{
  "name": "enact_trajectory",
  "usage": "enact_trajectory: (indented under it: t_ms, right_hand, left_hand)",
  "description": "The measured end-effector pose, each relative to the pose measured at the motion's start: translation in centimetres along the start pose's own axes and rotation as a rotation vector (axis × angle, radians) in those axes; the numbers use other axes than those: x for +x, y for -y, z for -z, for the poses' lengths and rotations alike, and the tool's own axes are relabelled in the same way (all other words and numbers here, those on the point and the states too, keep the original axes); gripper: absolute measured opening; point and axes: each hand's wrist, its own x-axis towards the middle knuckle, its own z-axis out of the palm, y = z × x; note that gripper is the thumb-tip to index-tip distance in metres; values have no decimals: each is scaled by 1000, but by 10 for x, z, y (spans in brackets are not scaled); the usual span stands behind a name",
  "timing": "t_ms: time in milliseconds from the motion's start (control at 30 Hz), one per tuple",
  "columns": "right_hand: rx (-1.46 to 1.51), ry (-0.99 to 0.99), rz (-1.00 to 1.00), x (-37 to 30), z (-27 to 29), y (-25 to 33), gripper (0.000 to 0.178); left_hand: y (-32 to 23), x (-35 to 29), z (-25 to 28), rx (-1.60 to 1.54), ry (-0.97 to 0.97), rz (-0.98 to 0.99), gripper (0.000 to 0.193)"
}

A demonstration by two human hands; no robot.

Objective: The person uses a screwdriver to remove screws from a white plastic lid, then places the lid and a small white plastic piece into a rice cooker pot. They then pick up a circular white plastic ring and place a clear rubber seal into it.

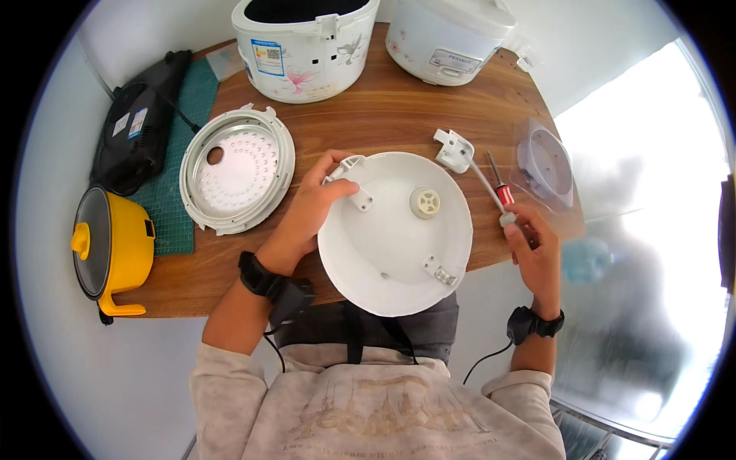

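My left hand (326, 195) grips the far left edge of a round white rice cooker lid shell (399, 261), its thumb inside by a white hinge bracket. The shell's hollow side faces up, showing a cream round valve (425, 202) and a small latch piece (438, 268). In my right hand (534, 249), closed fingers pinch the grey-white end of a thin pale stem or cord. Its far end carries a white plastic fitting (455, 151). Beside the stem lies a screwdriver (502, 184) with a red and white handle.
A perforated inner lid (238, 172) lies left on the wooden table (337, 123). Two white rice cookers, one open (303, 65) and one closed (445, 46), stand behind. A yellow pot (126, 245), green mat (175, 218) and black appliance (138, 126) occupy the left; a clear plastic piece (546, 165) lies right.
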Motion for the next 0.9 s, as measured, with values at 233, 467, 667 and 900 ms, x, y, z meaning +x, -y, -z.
enact_trajectory:
  t_ms: [233, 467, 667, 900]
  right_hand:
    - [59, 48, -29, -14, 0, -2, 29]
    - [-67, 174, 12, -41, 28, 26, 33]
    - [-150, 203, 60, -49, 34, 34, 32]
    - [-103, -9, 81, -19, 12, -8, 29]
  left_hand:
    - [-1, 0, -2, 36, -13, -8, 41]
    - [4, 5, 4, -45, -7, -13, 31]
    - [1, 1, -1, -107, -6, -30, 29]
    - [0, 5, 1, -82, 13, -46, 30]
